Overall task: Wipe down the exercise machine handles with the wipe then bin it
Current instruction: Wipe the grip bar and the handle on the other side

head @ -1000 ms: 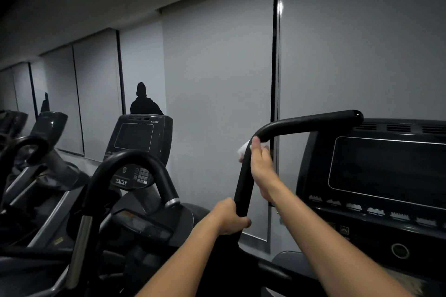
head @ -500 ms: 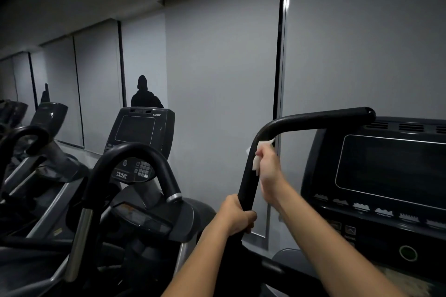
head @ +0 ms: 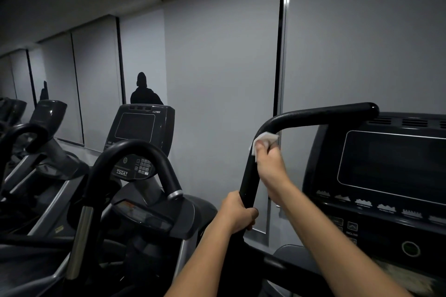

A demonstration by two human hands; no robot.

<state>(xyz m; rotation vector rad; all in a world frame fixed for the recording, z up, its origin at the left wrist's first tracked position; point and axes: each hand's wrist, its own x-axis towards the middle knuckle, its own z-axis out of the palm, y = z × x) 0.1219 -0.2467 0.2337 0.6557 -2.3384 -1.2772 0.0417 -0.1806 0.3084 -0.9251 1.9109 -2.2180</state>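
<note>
I press the crumpled white wipe (head: 264,140) against the black, padded, bent handle (head: 311,117), just below its curve, near the upright part.

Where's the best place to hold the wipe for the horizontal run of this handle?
Keep the right hand bunching the wipe at its lower end, leaving the loose white flap free. Probably come from below and the person's side, wrapping up over the handle: the bar is round and bends right just above the wipe.
</note>
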